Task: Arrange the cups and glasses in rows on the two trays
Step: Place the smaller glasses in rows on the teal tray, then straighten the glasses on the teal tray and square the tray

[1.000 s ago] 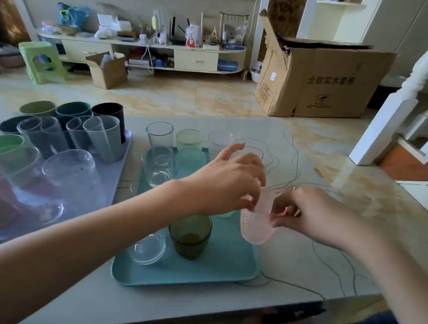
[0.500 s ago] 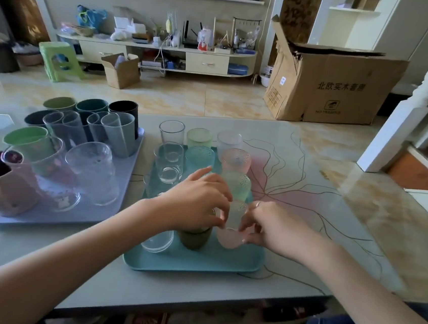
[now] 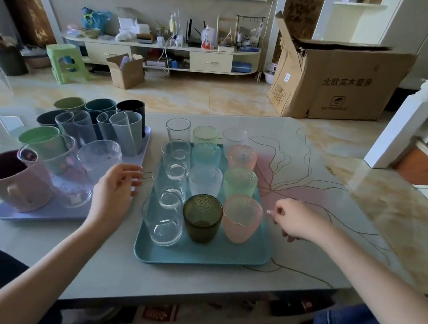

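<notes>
A teal tray (image 3: 197, 255) holds glasses in three rows. At its near end stand a clear glass (image 3: 162, 219), a dark green glass (image 3: 202, 218) and a pink glass (image 3: 241, 218). A lavender tray (image 3: 43, 216) on the left carries taller cups, with a pink mug (image 3: 10, 180) at the front. My left hand (image 3: 114, 191) hovers between the two trays, fingers relaxed, holding nothing. To the right of the pink glass, over the table, my right hand (image 3: 294, 219) is loosely curled and apart from the glass.
The trays sit on a marbled table (image 3: 335, 201) whose front edge is near me. Beyond it on the floor stand a big cardboard box (image 3: 342, 83), a small open box (image 3: 126, 72) and a green stool (image 3: 66, 63). A white post (image 3: 409, 124) rises at right.
Both hands have let go of the pink glass, which now stands at the near right of the teal tray. The left hand drew back left, the right hand moved right.
</notes>
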Motion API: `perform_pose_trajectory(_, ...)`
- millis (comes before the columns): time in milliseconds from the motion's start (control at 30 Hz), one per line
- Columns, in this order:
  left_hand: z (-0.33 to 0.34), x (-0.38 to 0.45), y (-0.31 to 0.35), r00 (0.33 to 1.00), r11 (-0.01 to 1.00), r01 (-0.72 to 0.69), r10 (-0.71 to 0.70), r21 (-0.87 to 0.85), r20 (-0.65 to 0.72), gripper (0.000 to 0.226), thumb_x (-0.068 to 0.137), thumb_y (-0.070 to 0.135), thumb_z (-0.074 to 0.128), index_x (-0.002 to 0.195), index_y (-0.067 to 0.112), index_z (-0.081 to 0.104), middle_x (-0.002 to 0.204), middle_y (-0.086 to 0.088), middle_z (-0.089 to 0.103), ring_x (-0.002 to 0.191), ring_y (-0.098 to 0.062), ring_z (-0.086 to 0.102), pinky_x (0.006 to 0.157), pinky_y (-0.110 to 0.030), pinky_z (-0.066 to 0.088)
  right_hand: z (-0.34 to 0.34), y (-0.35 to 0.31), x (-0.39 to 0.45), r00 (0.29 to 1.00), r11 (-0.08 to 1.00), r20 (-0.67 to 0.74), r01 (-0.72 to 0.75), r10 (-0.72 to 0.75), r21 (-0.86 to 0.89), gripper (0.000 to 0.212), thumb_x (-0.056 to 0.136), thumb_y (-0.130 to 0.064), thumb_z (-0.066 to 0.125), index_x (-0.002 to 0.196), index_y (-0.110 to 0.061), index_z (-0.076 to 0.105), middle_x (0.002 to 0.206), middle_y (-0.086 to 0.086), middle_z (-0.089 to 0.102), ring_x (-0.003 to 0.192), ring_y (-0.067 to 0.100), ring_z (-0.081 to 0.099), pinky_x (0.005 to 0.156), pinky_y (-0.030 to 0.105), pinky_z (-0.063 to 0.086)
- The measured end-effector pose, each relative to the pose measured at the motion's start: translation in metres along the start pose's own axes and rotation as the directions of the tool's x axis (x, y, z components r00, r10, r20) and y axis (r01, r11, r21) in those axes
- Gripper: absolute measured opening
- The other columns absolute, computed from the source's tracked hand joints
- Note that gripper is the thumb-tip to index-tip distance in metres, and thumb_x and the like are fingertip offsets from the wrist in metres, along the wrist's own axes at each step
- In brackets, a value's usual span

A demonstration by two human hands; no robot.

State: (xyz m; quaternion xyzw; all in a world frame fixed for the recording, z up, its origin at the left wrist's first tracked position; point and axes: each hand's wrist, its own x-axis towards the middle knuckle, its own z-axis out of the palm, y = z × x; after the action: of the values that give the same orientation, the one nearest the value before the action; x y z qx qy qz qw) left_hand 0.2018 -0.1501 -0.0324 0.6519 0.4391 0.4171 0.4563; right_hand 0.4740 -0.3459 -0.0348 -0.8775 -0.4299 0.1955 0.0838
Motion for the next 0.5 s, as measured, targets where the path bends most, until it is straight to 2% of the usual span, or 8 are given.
perform_pose_trajectory(100,0.0,0.004,-0.022,0.981,0.978,0.195,-0.195,-0.08,0.004,0.033,0.087,-0.012,0.037,0.097,0.005,0.064,0.089,-0.011,0.067,0.076,-0.018,0.064,0.06,-0.016,0.053,0.012,-0.006,0.007,0.999,1.0,0.05,-0.017,0.017,0.016,0.037,0.098,-0.039,0.039,0.076,-0.011,0.053,0.065,0.006,0.065,0.049,0.022,0.063,0.047,0.025,0.048)
perform_pose_trajectory(167,0.001,0.007,-0.037,0.956,0.954,0.294,-0.293,-0.056,0.034,0.025,0.088,-0.007,0.046,0.099,0.004,0.066,0.081,-0.006,0.068,0.071,-0.014,0.062,0.052,-0.011,0.05,0.018,-0.008,0.009,0.998,1.0,0.058,-0.002,0.002,-0.005,0.037,0.097,-0.037,0.041,0.07,-0.013,0.05,0.066,0.005,0.061,0.054,0.023,0.06,0.051,0.027,0.046)
perform_pose_trajectory(233,0.002,0.008,-0.051,0.932,0.934,0.357,-0.355,-0.009,0.073,0.022,0.086,-0.005,0.056,0.105,0.001,0.066,0.087,-0.011,0.07,0.071,-0.017,0.062,0.065,-0.02,0.054,0.021,-0.009,0.009,0.998,1.0,0.059,0.007,-0.005,-0.025,0.036,0.096,-0.035,0.045,0.066,-0.015,0.046,0.07,0.006,0.059,0.061,0.023,0.057,0.056,0.027,0.043)
perform_pose_trajectory(300,0.004,0.006,-0.058,0.926,0.932,0.362,-0.36,0.002,0.112,0.028,0.082,-0.004,0.062,0.109,0.004,0.066,0.097,-0.013,0.07,0.076,-0.018,0.062,0.076,-0.025,0.054,0.022,-0.011,0.009,0.997,1.0,0.073,0.004,-0.002,-0.016,0.038,0.096,-0.031,0.047,0.061,-0.015,0.042,0.072,0.009,0.057,0.064,0.022,0.055,0.053,0.026,0.039)
perform_pose_trajectory(433,0.01,0.0,-0.056,0.943,0.95,0.31,-0.302,-0.041,0.136,0.033,0.076,-0.003,0.069,0.1,0.02,0.069,0.095,-0.003,0.071,0.083,-0.015,0.065,0.089,-0.034,0.05,0.023,-0.012,0.015,0.996,1.0,0.093,-0.014,0.014,0.0,0.04,0.096,-0.023,0.048,0.057,-0.014,0.041,0.069,0.011,0.057,0.064,0.022,0.056,0.055,0.027,0.04)
perform_pose_trajectory(500,0.013,0.0,-0.056,0.942,0.944,0.318,-0.306,-0.081,0.136,0.037,0.074,-0.006,0.069,0.104,0.016,0.069,0.096,-0.003,0.071,0.087,-0.018,0.065,0.091,-0.036,0.05,0.024,-0.012,0.019,0.994,0.999,0.106,-0.035,0.033,0.019,0.04,0.096,-0.021,0.048,0.057,-0.014,0.042,0.062,0.007,0.055,0.055,0.021,0.054,0.043,0.023,0.041)
